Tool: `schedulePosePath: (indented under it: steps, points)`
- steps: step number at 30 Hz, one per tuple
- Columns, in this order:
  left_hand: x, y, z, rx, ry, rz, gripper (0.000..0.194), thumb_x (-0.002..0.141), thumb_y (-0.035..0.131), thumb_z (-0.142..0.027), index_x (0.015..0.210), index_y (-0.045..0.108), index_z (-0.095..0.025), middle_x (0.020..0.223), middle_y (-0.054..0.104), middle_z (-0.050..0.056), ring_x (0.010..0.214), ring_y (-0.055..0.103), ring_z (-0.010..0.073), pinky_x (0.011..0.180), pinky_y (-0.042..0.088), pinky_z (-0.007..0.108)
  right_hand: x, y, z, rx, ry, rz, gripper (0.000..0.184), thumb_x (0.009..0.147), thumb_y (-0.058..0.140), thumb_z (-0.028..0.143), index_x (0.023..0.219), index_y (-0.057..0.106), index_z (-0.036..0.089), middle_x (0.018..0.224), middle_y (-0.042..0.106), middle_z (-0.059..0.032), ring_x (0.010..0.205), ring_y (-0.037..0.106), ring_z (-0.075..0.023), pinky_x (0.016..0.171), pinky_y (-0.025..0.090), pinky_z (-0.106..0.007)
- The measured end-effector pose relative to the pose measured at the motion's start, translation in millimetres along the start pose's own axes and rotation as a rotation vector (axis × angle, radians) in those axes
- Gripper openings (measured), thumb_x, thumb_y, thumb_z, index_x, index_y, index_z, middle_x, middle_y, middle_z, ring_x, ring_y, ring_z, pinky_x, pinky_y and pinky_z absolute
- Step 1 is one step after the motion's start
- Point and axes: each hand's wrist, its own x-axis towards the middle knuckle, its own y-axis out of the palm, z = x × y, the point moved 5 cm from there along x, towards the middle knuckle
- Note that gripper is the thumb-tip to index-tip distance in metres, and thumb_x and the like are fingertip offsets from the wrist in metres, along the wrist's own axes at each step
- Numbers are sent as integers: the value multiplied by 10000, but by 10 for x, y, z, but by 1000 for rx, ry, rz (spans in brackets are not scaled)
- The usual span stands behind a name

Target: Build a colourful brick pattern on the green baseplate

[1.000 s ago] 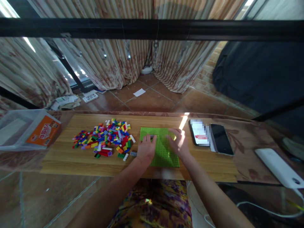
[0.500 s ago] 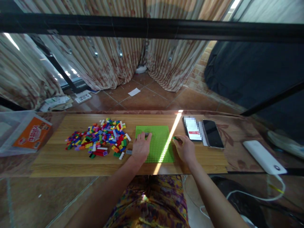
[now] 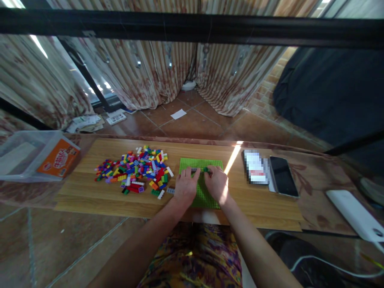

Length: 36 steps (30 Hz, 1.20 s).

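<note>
The right hand (image 3: 217,184) has come in from just beyond the right edge of the green plate (image 3: 204,198), where it was 0.5 s ago, to beside the left hand (image 3: 185,190). The green brick (image 3: 205,169) in its fingertips is now near the plate's far edge; contact there is unclear. 1 s ago those fingers were spread. The sunlight strip (image 3: 232,158), which crossed the plate 0.5 s ago, now falls on the right wrist.
</note>
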Motion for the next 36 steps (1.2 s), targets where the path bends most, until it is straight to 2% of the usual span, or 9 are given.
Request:
schedulePosePath:
  steps: [10, 17, 22, 28, 33, 36]
  points:
    - [0, -22, 5, -45, 0, 8, 485, 933, 347, -127, 1381, 470, -265, 1269, 524, 150, 1084, 527, 271, 874, 487, 423, 37, 20, -99, 67, -90, 143, 311, 783, 642, 273, 1075, 673, 170, 888, 664, -58, 723, 601, -166, 735, 506, -314]
    - [-7, 2, 5, -31, -4, -7, 486, 930, 353, -127, 1378, 468, -277, 1304, 506, 147, 1079, 525, 273, 862, 485, 423, 111, 4, -177, 119, -107, 244, 372, 710, 655, 134, 1076, 677, 195, 859, 657, -15, 697, 598, -136, 732, 507, -290]
    - [-16, 38, 11, -40, -2, -24, 497, 926, 350, -120, 1388, 450, -275, 1298, 506, 148, 1059, 529, 270, 852, 482, 424, 127, -7, -175, 117, -114, 227, 248, 712, 682, 213, 960, 686, 203, 817, 652, 1, 674, 599, -133, 686, 500, -281]
    - [-29, 96, 56, -102, -20, -83, 571, 889, 351, -61, 1447, 331, -177, 1290, 525, 149, 1060, 528, 243, 883, 469, 397, 140, -132, -215, 40, -39, 113, 208, 713, 679, 265, 906, 638, 197, 849, 682, -13, 622, 615, -133, 652, 491, -286]
    - [-73, 147, 120, -262, -24, -217, 594, 835, 349, 3, 1423, 314, -71, 1284, 546, 175, 1118, 519, 244, 977, 426, 392, 167, -180, -138, -51, -46, 156, 237, 716, 662, 192, 949, 628, 207, 706, 681, 11, 647, 645, -161, 621, 465, -266]
    - [-88, 186, 145, -294, -29, -244, 613, 809, 358, 20, 1415, 313, -61, 1276, 555, 175, 1132, 523, 246, 995, 417, 394, 193, -153, -86, -94, -56, 184, 253, 694, 682, 177, 943, 645, 200, 684, 672, 5, 661, 646, -173, 625, 461, -270]
